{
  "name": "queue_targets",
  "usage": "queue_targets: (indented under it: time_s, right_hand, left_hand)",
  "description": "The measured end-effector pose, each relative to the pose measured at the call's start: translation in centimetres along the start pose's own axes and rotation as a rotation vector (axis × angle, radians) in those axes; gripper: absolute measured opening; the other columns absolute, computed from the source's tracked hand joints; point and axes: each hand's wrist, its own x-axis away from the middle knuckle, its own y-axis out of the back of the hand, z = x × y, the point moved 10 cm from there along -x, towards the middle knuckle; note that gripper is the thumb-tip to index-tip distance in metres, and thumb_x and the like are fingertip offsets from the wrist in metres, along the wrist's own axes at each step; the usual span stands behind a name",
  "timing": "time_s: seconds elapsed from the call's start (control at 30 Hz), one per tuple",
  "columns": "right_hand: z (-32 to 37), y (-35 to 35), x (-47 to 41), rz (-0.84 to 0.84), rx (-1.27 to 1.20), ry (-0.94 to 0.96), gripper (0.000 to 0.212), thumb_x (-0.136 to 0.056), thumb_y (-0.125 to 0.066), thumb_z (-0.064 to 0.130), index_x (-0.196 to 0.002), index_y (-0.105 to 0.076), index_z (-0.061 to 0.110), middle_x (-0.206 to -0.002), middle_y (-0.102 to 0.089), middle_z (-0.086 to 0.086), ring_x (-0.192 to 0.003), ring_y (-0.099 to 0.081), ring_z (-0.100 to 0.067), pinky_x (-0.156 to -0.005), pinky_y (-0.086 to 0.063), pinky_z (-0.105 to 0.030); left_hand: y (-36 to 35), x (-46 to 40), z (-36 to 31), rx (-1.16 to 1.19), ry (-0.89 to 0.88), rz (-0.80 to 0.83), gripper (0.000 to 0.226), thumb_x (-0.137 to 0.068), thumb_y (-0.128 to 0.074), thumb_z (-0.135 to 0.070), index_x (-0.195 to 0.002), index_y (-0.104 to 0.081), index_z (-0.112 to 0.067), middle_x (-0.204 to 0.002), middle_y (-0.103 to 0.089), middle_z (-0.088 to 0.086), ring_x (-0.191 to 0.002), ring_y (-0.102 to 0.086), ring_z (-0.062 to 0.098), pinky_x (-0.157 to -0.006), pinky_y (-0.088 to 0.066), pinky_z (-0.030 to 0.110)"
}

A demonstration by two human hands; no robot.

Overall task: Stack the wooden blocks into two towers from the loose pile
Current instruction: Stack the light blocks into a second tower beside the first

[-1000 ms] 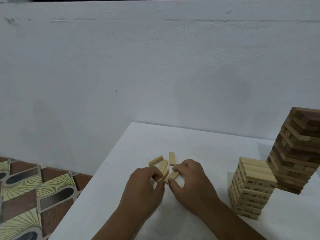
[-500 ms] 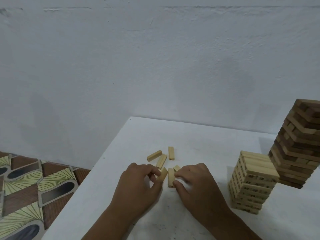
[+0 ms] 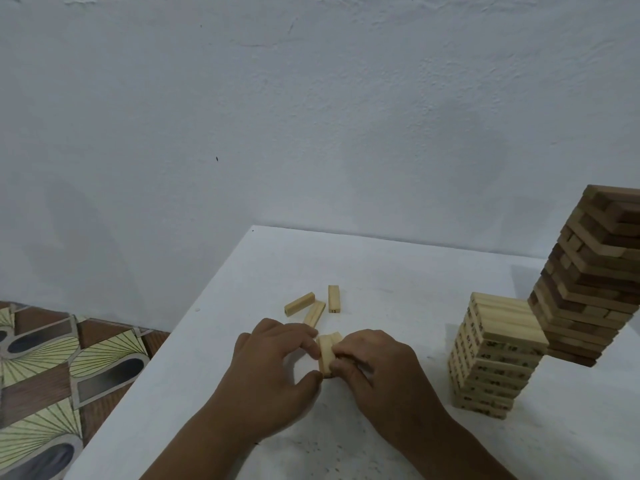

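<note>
Nearest to me, the left hand [image 3: 273,372] and the right hand [image 3: 377,372] are meeting in the middle of the table [image 3: 398,271]; both are closing on a small bundle [image 3: 327,355] of pale blocks, each hand pinching it from its own side with thumb and fingers. The bundle is lying on or just above the surface, I cannot tell which; the blocks in it are being pressed side by side, probably so that they are forming one flat layer that can be carried at once. How many blocks are in it I cannot say, because the fingers are covering a part.

Just beyond the hands, three loose blocks are lying flat; one slanted block [image 3: 299,304], one middle block [image 3: 314,314] almost touching the left fingers, and one far block [image 3: 334,298] pointing toward the wall [image 3: 311,116]. They are all that is left of the pile, so I judge the task is near its end.

To the right, well apart from the hands, the pale tower [image 3: 495,358] is standing; it is the shorter one, so I think the bundle is going there. Behind it and close to it, the dark tower [image 3: 588,282] is rising much higher, twisted and leaning a little; a careless move could be knocking it.
</note>
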Motion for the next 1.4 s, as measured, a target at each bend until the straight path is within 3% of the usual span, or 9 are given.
queue_targets:
  time_s: [0.27,0.43,0.6,0.83,1.0,1.17,1.3,1.4]
  right_hand:
    - [0.2,0.5,0.2,-0.021,-0.019,-0.003,0.031,-0.09,-0.048,0.036,-0.097,-0.075,0.022,-0.09,-0.071,0.01,-0.082,-0.059,-0.002,-0.075,-0.05,-0.015]
    - [-0.3,0.2,0.3,-0.008,0.023,-0.023,0.032,-0.09,-0.046,0.041,-0.099,-0.074,0.028,-0.092,-0.067,0.013,-0.086,-0.054,0.0,-0.074,-0.048,-0.015]
    - [-0.5,0.1,0.3,-0.004,0.047,-0.045,0.027,-0.089,-0.051,0.037,-0.098,-0.075,0.027,-0.093,-0.067,0.013,-0.087,-0.054,0.0,-0.077,-0.039,-0.008]
    - [-0.6,0.2,0.2,0.017,0.038,-0.068,0.024,-0.083,-0.058,0.034,-0.096,-0.075,0.024,-0.093,-0.068,0.014,-0.087,-0.055,0.001,-0.079,-0.04,-0.008]
    - [-0.6,0.2,0.3,0.02,-0.015,-0.078,0.025,-0.083,-0.06,0.034,-0.097,-0.075,0.022,-0.094,-0.072,0.011,-0.084,-0.059,0.002,-0.082,-0.039,-0.007]
    - [-0.8,-0.2,0.2,0.129,-0.025,-0.072,0.033,-0.081,-0.073,0.037,-0.112,-0.07,0.029,-0.119,-0.062,0.016,-0.101,-0.053,0.005,-0.089,-0.039,-0.006]
    - [-1.2,-0.7,0.1,0.223,-0.05,-0.103,0.052,-0.075,-0.077,0.042,-0.124,-0.062,0.035,-0.137,-0.047,0.021,-0.122,-0.045,0.0,-0.103,-0.042,-0.022]
    - [-0.8,-0.7,-0.1,0.218,-0.083,-0.084,0.048,-0.075,-0.078,0.038,-0.12,-0.064,0.033,-0.129,-0.056,0.019,-0.107,-0.051,0.005,-0.097,-0.046,-0.024]
  left_hand:
    - [-1.0,0.1,0.1,-0.028,0.012,0.059,0.032,-0.072,-0.067,-0.055,-0.098,-0.05,-0.05,-0.107,-0.052,-0.04,-0.115,-0.038,-0.01,-0.089,-0.027,0.019]
    - [-0.9,0.2,-0.2,-0.041,-0.004,0.079,0.043,-0.076,-0.065,-0.056,-0.117,-0.053,-0.053,-0.117,-0.05,-0.042,-0.118,-0.036,-0.01,-0.091,-0.028,0.021]
    - [-0.6,0.3,-0.2,-0.05,-0.002,0.072,0.04,-0.074,-0.065,-0.055,-0.112,-0.051,-0.052,-0.11,-0.049,-0.042,-0.115,-0.037,-0.011,-0.089,-0.028,0.022]
    - [0.2,0.4,-0.2,-0.038,-0.014,0.019,0.027,-0.07,-0.064,-0.051,-0.096,-0.06,-0.046,-0.11,-0.056,-0.035,-0.115,-0.045,-0.001,-0.089,-0.036,0.03]
    - [-0.4,0.3,-0.2,-0.049,-0.024,0.053,0.031,-0.07,-0.065,-0.058,-0.098,-0.06,-0.046,-0.113,-0.053,-0.04,-0.117,-0.042,-0.007,-0.09,-0.036,0.029]
    - [-0.8,0.2,-0.4,-0.017,-0.019,0.092,0.031,-0.069,-0.069,-0.062,-0.092,-0.061,-0.043,-0.118,-0.053,-0.042,-0.119,-0.04,-0.009,-0.094,-0.034,0.03]
    - [-1.0,0.2,-0.3,0.03,-0.01,0.112,0.03,-0.065,-0.071,-0.059,-0.088,-0.061,-0.041,-0.113,-0.056,-0.044,-0.112,-0.045,-0.004,-0.094,-0.042,0.035]
    - [-0.8,0.2,-0.4,0.064,-0.009,0.111,0.03,-0.064,-0.071,-0.055,-0.089,-0.063,-0.039,-0.113,-0.056,-0.043,-0.112,-0.047,-0.003,-0.093,-0.044,0.037]
